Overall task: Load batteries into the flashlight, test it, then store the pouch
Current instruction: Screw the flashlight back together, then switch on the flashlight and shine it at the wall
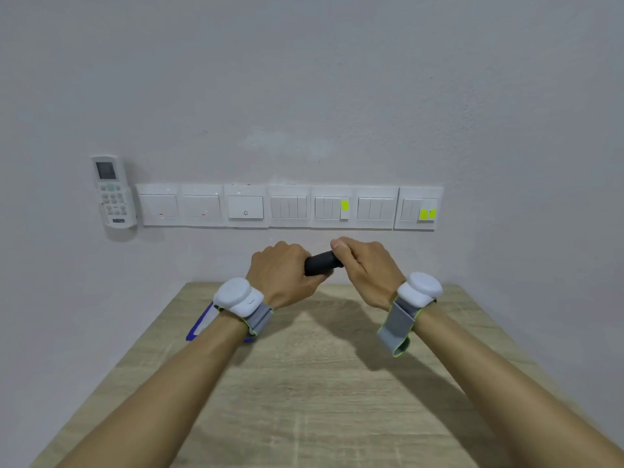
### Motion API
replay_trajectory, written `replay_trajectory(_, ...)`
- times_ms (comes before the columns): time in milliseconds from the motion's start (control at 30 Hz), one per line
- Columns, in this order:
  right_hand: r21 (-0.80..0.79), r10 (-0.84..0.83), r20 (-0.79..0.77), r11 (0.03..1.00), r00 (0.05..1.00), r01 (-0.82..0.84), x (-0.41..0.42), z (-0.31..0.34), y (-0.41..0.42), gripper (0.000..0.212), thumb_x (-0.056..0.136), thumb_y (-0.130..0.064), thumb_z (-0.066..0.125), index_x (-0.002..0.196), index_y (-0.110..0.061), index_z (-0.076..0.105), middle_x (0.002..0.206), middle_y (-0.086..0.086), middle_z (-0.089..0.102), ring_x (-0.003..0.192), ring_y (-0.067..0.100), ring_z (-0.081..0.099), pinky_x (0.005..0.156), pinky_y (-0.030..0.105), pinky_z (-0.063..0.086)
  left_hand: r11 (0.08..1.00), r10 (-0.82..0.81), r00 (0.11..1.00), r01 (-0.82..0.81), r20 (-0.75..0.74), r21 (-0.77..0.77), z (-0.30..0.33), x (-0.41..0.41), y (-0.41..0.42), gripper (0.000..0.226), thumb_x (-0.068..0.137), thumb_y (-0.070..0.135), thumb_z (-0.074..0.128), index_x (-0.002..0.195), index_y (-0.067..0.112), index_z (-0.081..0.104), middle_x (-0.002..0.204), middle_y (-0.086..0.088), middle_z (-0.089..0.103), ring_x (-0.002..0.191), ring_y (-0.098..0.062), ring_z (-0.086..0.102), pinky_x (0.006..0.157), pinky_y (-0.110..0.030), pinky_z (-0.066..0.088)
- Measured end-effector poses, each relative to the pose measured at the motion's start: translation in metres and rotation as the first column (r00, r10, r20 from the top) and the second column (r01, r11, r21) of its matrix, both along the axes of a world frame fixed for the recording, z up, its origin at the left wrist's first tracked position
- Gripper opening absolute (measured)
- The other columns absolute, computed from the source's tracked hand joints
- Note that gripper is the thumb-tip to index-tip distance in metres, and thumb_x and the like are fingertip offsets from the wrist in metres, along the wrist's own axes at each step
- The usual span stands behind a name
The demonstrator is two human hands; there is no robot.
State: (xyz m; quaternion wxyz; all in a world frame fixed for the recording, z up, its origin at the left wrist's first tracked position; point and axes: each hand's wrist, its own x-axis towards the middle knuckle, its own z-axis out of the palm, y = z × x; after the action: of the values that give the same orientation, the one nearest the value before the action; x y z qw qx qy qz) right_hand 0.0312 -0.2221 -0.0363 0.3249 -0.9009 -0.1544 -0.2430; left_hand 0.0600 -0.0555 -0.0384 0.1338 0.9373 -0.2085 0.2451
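We hold the flashlight [320, 263] up above the worktop [320, 383], level, in front of the wall. Our left hand [282, 273] is wrapped round one end, our right hand [364, 270] round the other, thumb on top. It looks a stiff, smooth black tube, probably light and a little slippery, so we judge a full-fist grip at each end best for twisting. A blue-edged pouch [199, 324] lies under our left wrist.
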Motion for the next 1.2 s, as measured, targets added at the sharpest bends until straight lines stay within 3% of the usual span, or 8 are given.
replay_trajectory(133, 0.032, -0.013, 0.033, 0.999, 0.999, 0.012, 0.001, 0.003, 0.006, 0.055, 0.1, -0.028, 0.042, 0.046, -0.022, 0.031, 0.045, -0.003, 0.028, 0.047, 0.014, 0.028, 0.053, 0.032, 0.025, 1.0, 0.006, 1.0, -0.006, -0.028, -0.015, -0.003, -0.003, -0.005, 0.051, 0.086, 0.06, 0.051, 0.054, 0.02, 0.051, 0.049, 0.004, 0.047, 0.049, -0.02, 0.046, 0.049, -0.026, 0.03)
replay_trajectory(433, 0.203, -0.081, -0.092, 0.974, 0.992, 0.098, -0.005, 0.002, 0.019, 0.058, 0.099, -0.028, 0.042, 0.046, -0.014, 0.023, 0.047, 0.002, 0.022, 0.044, 0.013, 0.019, 0.042, 0.021, 0.022, 0.996, 0.079, 0.986, -0.085, 0.15, 0.039, -0.013, -0.006, -0.004, 0.015, 0.086, 0.032, 0.052, 0.079, 0.025, 0.064, 0.063, 0.001, 0.052, 0.061, -0.025, 0.049, 0.058, -0.029, 0.031)
replay_trajectory(633, 0.347, 0.078, -0.151, 0.938, 0.986, -0.021, -0.01, -0.003, 0.006, 0.057, 0.095, -0.048, 0.047, 0.062, -0.003, 0.061, 0.048, 0.004, 0.053, 0.04, 0.016, 0.044, 0.052, 0.023, 0.039, 0.994, 0.019, 0.982, -0.039, 0.186, 0.106, -0.004, 0.002, 0.0, 0.026, 0.088, 0.047, 0.053, 0.087, 0.024, 0.065, 0.071, 0.0, 0.061, 0.067, -0.025, 0.056, 0.061, -0.03, 0.036)
replay_trajectory(733, 0.419, 0.031, -0.118, 0.908, 0.993, 0.021, -0.007, -0.003, -0.002, 0.049, 0.094, -0.044, 0.051, 0.065, -0.006, 0.062, 0.05, 0.001, 0.057, 0.039, 0.016, 0.046, 0.052, 0.023, 0.04, 0.994, -0.085, 0.994, 0.089, 0.062, -0.061, 0.005, 0.014, 0.008, 0.033, 0.075, 0.054, 0.072, 0.088, 0.025, 0.06, 0.079, 0.006, 0.064, 0.074, -0.019, 0.058, 0.064, -0.032, 0.047)
replay_trajectory(867, 0.6, 0.051, -0.197, 0.796, 0.979, 0.079, -0.002, -0.004, -0.013, 0.039, 0.096, -0.036, 0.049, 0.074, -0.01, 0.067, 0.053, 0.004, 0.057, 0.041, 0.021, 0.046, 0.048, 0.026, 0.037, 0.904, -0.192, 0.978, 0.209, 0.081, -0.372, 0.016, 0.02, 0.019, 0.038, 0.068, 0.025, 0.085, 0.102, 0.021, 0.068, 0.089, 0.003, 0.069, 0.073, -0.019, 0.063, 0.076, -0.033, 0.052)
replay_trajectory(967, 0.555, 0.155, -0.244, 0.832, 0.957, 0.006, -0.006, -0.004, -0.01, 0.041, 0.097, -0.038, 0.047, 0.082, -0.007, 0.068, 0.055, 0.003, 0.055, 0.042, 0.018, 0.042, 0.047, 0.024, 0.034, 0.872, -0.233, 0.965, 0.261, 0.116, -0.415, 0.019, 0.018, 0.013, 0.038, 0.068, 0.011, 0.084, 0.103, 0.015, 0.071, 0.083, -0.002, 0.07, 0.067, -0.023, 0.065, 0.071, -0.037, 0.055)
replay_trajectory(1100, 0.368, 0.072, -0.206, 0.93, 0.976, 0.009, -0.002, -0.002, -0.005, 0.045, 0.098, -0.043, 0.042, 0.082, -0.011, 0.069, 0.054, -0.004, 0.048, 0.046, 0.012, 0.038, 0.057, 0.028, 0.032, 0.882, -0.242, 0.961, 0.275, 0.133, -0.382, 0.016, 0.022, 0.011, 0.033, 0.067, 0.013, 0.084, 0.097, 0.015, 0.072, 0.076, -0.008, 0.072, 0.066, -0.026, 0.065, 0.069, -0.037, 0.057)
replay_trajectory(1200, 0.399, 0.103, -0.218, 0.917, 0.971, -0.008, 0.0, -0.001, -0.01, 0.047, 0.099, -0.042, 0.042, 0.084, -0.006, 0.069, 0.054, -0.001, 0.045, 0.045, 0.015, 0.035, 0.053, 0.027, 0.032, 0.881, -0.256, 0.953, 0.298, 0.159, -0.367, 0.01, 0.021, 0.01, 0.03, 0.067, 0.017, 0.084, 0.094, 0.015, 0.071, 0.071, -0.007, 0.071, 0.065, -0.028, 0.064, 0.07, -0.042, 0.057)
